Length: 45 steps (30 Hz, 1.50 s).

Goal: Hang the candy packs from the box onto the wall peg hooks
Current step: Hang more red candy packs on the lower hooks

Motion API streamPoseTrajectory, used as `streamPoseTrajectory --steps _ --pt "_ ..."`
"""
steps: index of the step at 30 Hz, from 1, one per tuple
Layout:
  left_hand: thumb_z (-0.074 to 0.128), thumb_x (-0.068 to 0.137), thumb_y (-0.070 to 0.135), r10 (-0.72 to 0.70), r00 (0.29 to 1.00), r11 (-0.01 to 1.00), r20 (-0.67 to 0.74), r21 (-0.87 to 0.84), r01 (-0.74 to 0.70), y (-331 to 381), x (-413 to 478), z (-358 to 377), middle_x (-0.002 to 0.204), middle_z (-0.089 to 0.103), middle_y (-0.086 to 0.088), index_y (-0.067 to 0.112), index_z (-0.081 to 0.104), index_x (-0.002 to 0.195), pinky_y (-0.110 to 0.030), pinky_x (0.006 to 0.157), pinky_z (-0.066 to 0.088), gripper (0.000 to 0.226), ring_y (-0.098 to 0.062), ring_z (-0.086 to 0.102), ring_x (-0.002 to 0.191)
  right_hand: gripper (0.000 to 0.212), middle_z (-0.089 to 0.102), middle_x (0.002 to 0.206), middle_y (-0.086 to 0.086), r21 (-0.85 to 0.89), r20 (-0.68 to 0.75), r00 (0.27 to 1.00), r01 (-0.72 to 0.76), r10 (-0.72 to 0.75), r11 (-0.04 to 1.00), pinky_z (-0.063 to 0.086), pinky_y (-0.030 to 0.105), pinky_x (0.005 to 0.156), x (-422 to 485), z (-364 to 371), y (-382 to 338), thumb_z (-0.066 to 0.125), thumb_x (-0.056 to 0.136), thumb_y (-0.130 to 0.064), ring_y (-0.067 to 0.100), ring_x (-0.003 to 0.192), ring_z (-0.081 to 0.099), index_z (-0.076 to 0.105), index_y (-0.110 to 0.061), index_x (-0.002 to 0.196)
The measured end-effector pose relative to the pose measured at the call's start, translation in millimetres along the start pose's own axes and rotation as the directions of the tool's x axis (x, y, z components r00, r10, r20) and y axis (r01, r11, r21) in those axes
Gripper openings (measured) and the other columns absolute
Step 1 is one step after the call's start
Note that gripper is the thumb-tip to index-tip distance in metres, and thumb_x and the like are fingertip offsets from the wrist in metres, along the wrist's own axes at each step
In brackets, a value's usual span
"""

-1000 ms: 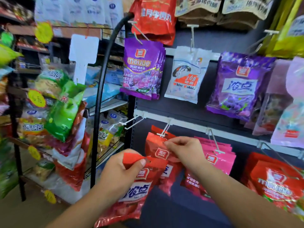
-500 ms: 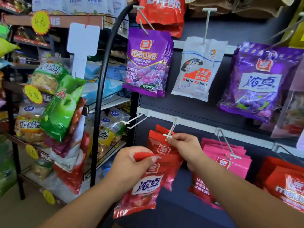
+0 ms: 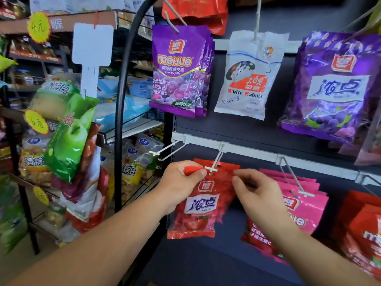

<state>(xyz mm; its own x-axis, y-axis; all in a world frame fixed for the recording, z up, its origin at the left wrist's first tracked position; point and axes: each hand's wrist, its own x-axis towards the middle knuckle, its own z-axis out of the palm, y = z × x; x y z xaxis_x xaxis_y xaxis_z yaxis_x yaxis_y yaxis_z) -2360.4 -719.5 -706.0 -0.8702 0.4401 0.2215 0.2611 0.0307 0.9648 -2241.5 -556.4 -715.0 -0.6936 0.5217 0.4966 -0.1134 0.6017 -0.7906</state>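
Since half a second ago, the glossy red plastic candy pack with the white label (image 3: pixel 203 205) has gone up from below and left of the thin white wire peg hook (image 3: pixel 216 159). Its top edge now lies right at the tip of this hook. The right hand (image 3: pixel 255 195) has left the hook tip and now holds the pack's top edge just right of the hook. The left hand (image 3: pixel 179 182) pinches the top corner just left of the hook, thumb on the front.

I judge that the step is to thread the pack onto the hook. To do it well, both hands should keep the top edge flat and stretched, bring the hang hole in line with the tip, then push the pack back along the wire. They should let go only when it hangs free.

The hang hole itself does not show, so I cannot tell if the tip has already entered it. More red packs (image 3: pixel 226 167) on the same hook, behind the held one, are mostly covered. The right fingertips are partly hidden behind the pack's edge. The box is not in view. The flat pink packs (image 3: pixel 303 203) right of the hook are partly covered by the right arm.
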Motion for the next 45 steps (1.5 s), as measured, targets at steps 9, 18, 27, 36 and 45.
streamPoseTrajectory --steps 9,18,27,36,45 --pt "0.073 0.092 0.025 0.152 0.988 0.951 -0.026 0.276 -0.139 -20 29 2 0.083 0.072 0.017 0.031 0.073 0.082 -0.017 0.075 0.052 0.012 -0.003 0.069 0.082 0.016 0.079 0.080 -0.007 0.003 0.104 0.991 -0.089 0.088 0.996 0.059 0.028 0.073 -24 -2 17 0.070 0.096 -0.013 0.009 0.078 0.074 0.078 -0.025 0.088" --pt "0.080 0.074 0.049 0.209 0.963 0.848 -0.172 0.523 -0.091 -31 42 10 0.100 0.071 0.005 0.025 0.067 0.107 -0.038 0.083 0.059 0.043 -0.017 0.069 0.092 0.032 0.077 0.105 -0.005 -0.026 0.305 0.939 -0.155 0.156 0.988 0.059 0.028 0.090 -19 29 23 0.073 0.095 -0.022 0.007 0.095 0.074 0.070 -0.028 0.126" --pt "0.084 0.081 0.019 -0.189 0.982 0.903 -0.017 0.391 0.181 -141 -143 -58 0.072 0.068 0.004 0.010 0.074 0.090 -0.011 0.060 0.047 0.017 0.002 0.059 0.059 0.026 0.071 0.081 0.020 -0.111 0.570 0.783 -0.229 0.250 0.967 0.053 0.040 0.070 -118 76 41 0.067 0.099 -0.025 0.012 0.072 0.058 0.075 -0.008 0.081" --pt "0.071 0.091 0.033 -0.561 0.826 0.672 -0.053 0.554 0.491 -263 -297 -133 0.097 0.075 -0.005 0.015 0.075 0.097 -0.036 0.084 0.055 0.019 -0.017 0.069 0.091 0.053 0.053 0.078 0.014 -0.350 0.801 0.328 -0.423 0.501 0.836 0.043 0.032 0.068 -305 171 116 0.061 0.099 -0.053 0.023 0.072 0.060 0.067 -0.001 0.091" --pt "0.076 0.085 0.039 -0.654 0.755 0.562 0.033 0.689 0.457 -314 -333 -174 0.127 0.064 0.000 0.021 0.069 0.118 -0.039 0.101 0.051 0.038 -0.021 0.060 0.117 0.066 0.076 0.113 0.002 -0.531 0.709 0.146 -0.532 0.690 0.659 0.060 0.030 0.084 -418 270 176 0.084 0.074 -0.058 0.017 0.100 0.072 0.073 -0.011 0.119"
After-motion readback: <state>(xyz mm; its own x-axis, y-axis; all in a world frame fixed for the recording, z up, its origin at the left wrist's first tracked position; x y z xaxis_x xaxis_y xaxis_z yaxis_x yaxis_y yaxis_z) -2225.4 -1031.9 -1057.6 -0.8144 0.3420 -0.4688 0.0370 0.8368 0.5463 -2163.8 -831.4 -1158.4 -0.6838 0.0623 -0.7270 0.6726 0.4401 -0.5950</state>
